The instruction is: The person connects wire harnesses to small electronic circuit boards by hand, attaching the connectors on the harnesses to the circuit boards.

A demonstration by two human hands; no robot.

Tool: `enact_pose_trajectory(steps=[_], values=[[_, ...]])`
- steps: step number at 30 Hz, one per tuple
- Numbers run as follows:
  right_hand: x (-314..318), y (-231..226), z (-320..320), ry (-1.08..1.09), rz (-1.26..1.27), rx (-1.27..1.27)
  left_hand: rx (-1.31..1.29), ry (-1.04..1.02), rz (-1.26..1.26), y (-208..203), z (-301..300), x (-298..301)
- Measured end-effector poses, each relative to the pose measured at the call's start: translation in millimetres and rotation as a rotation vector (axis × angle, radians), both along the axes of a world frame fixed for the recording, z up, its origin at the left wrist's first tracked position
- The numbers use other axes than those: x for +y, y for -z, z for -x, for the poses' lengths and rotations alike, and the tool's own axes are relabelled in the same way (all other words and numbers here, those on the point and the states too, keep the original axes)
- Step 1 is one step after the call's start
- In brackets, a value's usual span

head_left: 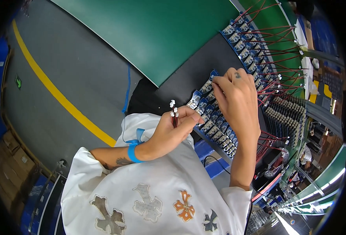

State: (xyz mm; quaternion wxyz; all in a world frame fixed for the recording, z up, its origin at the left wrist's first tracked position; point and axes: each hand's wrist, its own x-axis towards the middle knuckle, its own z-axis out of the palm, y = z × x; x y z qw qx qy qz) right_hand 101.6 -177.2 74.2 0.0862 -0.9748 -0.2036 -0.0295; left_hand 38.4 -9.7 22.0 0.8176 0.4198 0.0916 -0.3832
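Several thin dark-red and black wires with white plug connectors (173, 110) stick up out of my left hand (172, 130), which is closed around them. Its thumb and fingertips lie by the near edge of a row of small blue circuit boards (208, 126). Over the boards, my right hand (238, 102) is closed, thumb and forefinger together at the end of one blue circuit board (207, 86). That board lies at the row's far end, its lower part visible beside the fingers. My right palm hides some boards behind it.
More blue boards (241, 45) with red-black wires (278, 41) line the black mat (204, 62) on the green bench (141, 35). A blue strap (133, 152) circles my left wrist, its coiled cord (127, 88) hanging by the bench edge. A yellow line (63, 100) crosses the grey floor.
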Motion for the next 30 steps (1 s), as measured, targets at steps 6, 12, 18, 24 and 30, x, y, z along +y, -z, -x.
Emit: enact_pose_trajectory(steps=[6, 12, 18, 24, 30], values=[[3.9, -0.9, -4.0, -0.015, 0.116, 0.058, 0.014, 0.000, 0.022, 1.2, -0.4, 1.6], [15.6, -1.7, -7.3, -0.048, 0.259, 0.083, -0.011, 0.069, 0.028, 3.2, 2.0, 1.1], [18.2, 3.7, -6.2, -0.079, 0.251, 0.103, 0.079, 0.133, 0.076, 3.1, 9.2, 2.9], [13.5, -5.8, -0.2, -0.147, 0.257, -0.123, 0.062, 0.247, 0.112, 5.4, 18.7, 0.4], [8.4, -36.9, 85.6, 0.188, -0.538, 0.349, -0.088, 0.397, 0.163, 14.8, 32.5, -6.0]])
